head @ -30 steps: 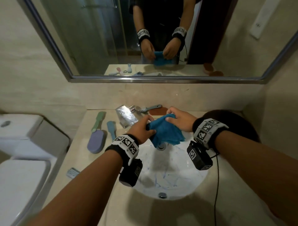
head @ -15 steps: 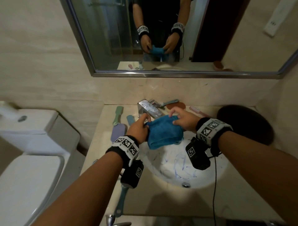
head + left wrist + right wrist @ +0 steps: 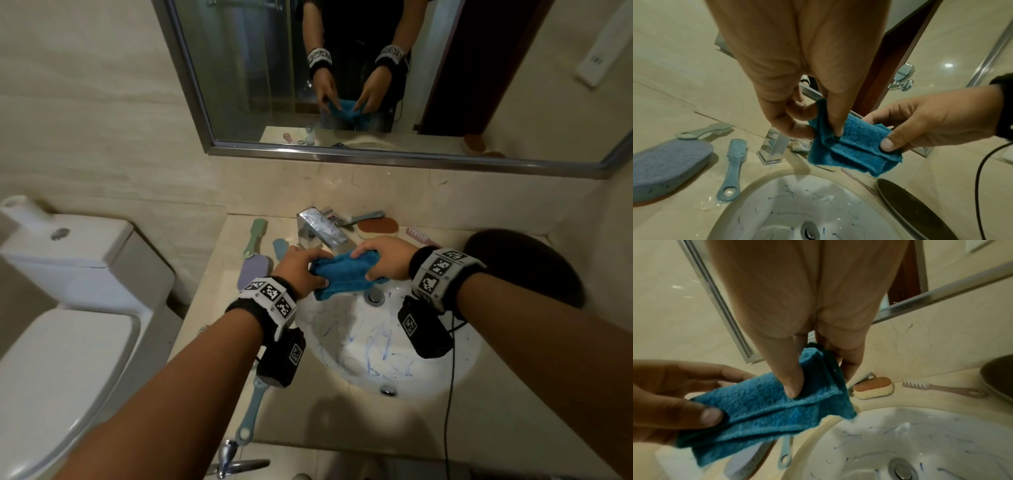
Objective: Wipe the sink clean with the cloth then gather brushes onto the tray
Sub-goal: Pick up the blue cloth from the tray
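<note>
Both hands hold a folded blue cloth (image 3: 346,274) above the back rim of the white sink (image 3: 383,346), whose basin carries blue scribble marks. My left hand (image 3: 301,270) pinches the cloth's left end (image 3: 826,139); my right hand (image 3: 380,262) pinches the right end (image 3: 797,395). Brushes lie on the counter: a green one (image 3: 255,236), a blue one (image 3: 733,168), a purple pad brush (image 3: 253,270), a pink one (image 3: 937,387), one behind the faucet (image 3: 364,217), and one by the front edge (image 3: 253,411). The dark oval tray (image 3: 524,267) sits right of the sink.
A chrome faucet (image 3: 322,229) stands just behind the cloth. An orange-topped sponge (image 3: 376,228) lies near the wall. A toilet (image 3: 68,308) is at the left, a mirror (image 3: 376,75) above. A black cable (image 3: 448,394) hangs from my right wrist.
The hanging cloth has been folded into a flatter, longer bundle stretched between both hands. The head view has shifted, so the counter now sits more to the right and lower.
</note>
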`<state>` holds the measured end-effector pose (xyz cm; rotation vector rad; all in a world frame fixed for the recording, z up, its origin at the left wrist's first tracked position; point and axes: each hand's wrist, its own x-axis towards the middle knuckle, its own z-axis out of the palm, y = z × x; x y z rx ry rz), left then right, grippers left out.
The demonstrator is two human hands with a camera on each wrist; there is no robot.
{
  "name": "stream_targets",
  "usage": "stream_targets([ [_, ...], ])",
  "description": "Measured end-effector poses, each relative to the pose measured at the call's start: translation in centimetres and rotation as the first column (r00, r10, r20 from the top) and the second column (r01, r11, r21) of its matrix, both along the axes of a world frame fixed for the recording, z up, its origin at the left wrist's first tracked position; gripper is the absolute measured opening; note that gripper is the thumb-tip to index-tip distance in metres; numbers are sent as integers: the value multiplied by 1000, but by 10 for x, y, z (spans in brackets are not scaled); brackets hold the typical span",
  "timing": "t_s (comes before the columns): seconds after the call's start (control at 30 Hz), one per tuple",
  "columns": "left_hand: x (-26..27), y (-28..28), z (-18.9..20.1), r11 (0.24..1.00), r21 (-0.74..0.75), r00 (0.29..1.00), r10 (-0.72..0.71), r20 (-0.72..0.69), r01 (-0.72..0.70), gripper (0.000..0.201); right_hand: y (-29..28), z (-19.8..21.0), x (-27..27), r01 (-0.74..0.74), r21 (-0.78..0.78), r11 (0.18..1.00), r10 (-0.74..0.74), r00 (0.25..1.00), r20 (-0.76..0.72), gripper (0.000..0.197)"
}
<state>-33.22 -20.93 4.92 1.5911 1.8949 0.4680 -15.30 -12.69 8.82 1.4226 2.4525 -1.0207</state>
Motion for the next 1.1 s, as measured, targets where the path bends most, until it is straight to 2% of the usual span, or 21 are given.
stream_targets([
  [0.23,7,-2,8,1000,31,995,-2,-98,5,21,-1,2,5,-22,89,996,23,1000,-15,20],
  [0.37,9,-3,11,1000,13,995,19,-95,-18,23,-5,8,10,-24,192,981,23,1000,4,29],
  [0.47,13,-6,16,999,-30,996,18,-83,-21,17,-3,7,12,26,177,984,-14,997,-70,18],
  [0.5,16,-5,17,999,-30,997,19,-76,-22,17,-3,6,12,45,175,984,-29,995,-93,14],
  [0.63,25,-2,17,996,15,995,85,60,-86,13,-4,2,8,36,238,971,0,989,-150,24],
  [0.7,29,0,19,992,50,988,113,104,-119,13,-7,1,4,46,259,965,3,983,-184,14],
  [0.87,34,11,19,974,57,952,199,231,-217,18,-14,4,-2,-35,204,978,73,981,-181,55],
  [0.97,37,15,17,966,13,922,244,300,-259,27,-16,1,-1,-92,167,982,123,974,-190,66],
  [1.1,44,15,17,969,-17,890,233,392,-247,33,-12,-6,2,-82,121,989,106,972,-210,78],
])
